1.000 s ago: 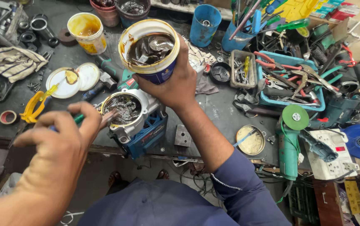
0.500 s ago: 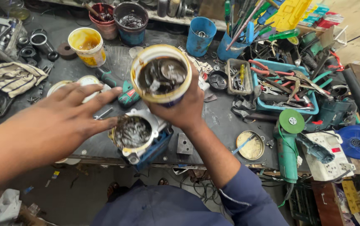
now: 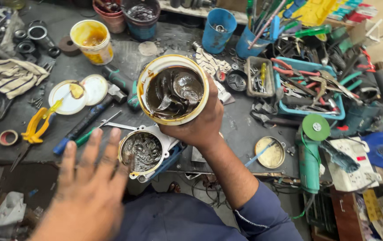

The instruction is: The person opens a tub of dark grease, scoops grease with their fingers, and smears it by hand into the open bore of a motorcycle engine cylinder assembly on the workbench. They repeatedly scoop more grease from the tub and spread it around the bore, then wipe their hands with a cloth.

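Note:
My right hand (image 3: 200, 122) grips a round tub of dark grease (image 3: 172, 89) and holds it tilted above the bench edge. Just below it lies a power tool's open gear housing (image 3: 143, 152), packed with dark grease, on a blue body. My left hand (image 3: 89, 178) hovers flat with its fingers spread and holds nothing, just left of the housing. A screwdriver with a green handle (image 3: 94, 130) lies on the bench beyond my fingertips.
A dark workbench (image 3: 245, 127) is crowded with tools: a yellow tub (image 3: 92, 42), two white lids (image 3: 82, 89), yellow-handled scissors (image 3: 35, 127), a blue tray of pliers (image 3: 309, 89), a green angle grinder (image 3: 309, 151), a brass lid (image 3: 269, 152), blue cups (image 3: 218, 29), a striped cloth (image 3: 15, 76).
My left hand let go of the screwdriver it held over the housing and has drawn back toward me with fingers spread. The grease tub has come closer to the camera.

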The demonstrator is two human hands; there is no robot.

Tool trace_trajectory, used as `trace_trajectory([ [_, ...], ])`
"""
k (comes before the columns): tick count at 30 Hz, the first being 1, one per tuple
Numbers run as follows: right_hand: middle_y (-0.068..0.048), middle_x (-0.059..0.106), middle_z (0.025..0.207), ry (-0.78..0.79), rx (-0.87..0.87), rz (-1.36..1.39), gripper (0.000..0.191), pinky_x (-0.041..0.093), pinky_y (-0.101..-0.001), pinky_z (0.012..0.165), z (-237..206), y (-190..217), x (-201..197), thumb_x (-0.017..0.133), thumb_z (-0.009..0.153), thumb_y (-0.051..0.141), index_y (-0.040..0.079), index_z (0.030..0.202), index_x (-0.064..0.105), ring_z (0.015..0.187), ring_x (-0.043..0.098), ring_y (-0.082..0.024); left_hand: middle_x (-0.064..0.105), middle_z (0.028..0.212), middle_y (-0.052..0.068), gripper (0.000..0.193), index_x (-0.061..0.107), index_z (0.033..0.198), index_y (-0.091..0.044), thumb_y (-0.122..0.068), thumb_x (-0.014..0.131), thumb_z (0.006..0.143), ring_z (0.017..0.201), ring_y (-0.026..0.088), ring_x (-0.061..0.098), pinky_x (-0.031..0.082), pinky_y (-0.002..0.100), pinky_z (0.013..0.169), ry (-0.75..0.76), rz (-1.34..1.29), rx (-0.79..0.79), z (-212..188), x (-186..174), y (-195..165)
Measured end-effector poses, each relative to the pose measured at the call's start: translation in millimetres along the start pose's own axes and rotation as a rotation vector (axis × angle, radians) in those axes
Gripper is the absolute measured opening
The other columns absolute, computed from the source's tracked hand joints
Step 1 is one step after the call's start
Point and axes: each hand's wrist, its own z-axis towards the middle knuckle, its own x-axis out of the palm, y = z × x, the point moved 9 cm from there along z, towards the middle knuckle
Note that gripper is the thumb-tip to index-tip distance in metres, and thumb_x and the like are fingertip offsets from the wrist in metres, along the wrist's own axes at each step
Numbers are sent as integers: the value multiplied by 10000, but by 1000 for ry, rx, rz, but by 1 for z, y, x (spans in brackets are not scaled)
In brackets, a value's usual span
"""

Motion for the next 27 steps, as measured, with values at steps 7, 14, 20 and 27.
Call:
trace_trajectory([
  [7,-155,654,1365,3,-21,39,1151,599,-370,1015,-7,0,-2,993,704,397,42,1529,272,1213,726,-301,87,1586,421,1090,453,1330,129,-805,567,780,1491,588,-21,-34,735,1115,-216,-543,-175,4,-20,-53],
  [14,-142,657,1351,9,-30,83,1159,609,-356,1020,-10,-2,-2,994,717,376,54,1550,256,1186,736,-272,-15,1572,427,1112,424,1383,167,-782,517,810,1455,591,-126,-124,755,1053,-161,-557,-293,23,-22,-49],
  [20,-154,648,1379,13,-53,96,1185,613,-359,1018,-10,-5,-2,994,708,381,42,1549,231,1184,730,-268,29,1589,368,1139,446,1414,92,-823,455,736,1483,533,-110,-122,792,1053,-68,-386,-379,17,-23,-38],
  [27,-131,667,1324,22,-37,89,1175,625,-329,1002,-11,-8,1,999,730,384,32,1549,232,1172,746,-246,96,1630,365,1185,455,1369,141,-872,397,756,1527,503,-56,-105,825,1036,-140,-328,-412,18,-19,-51],
])
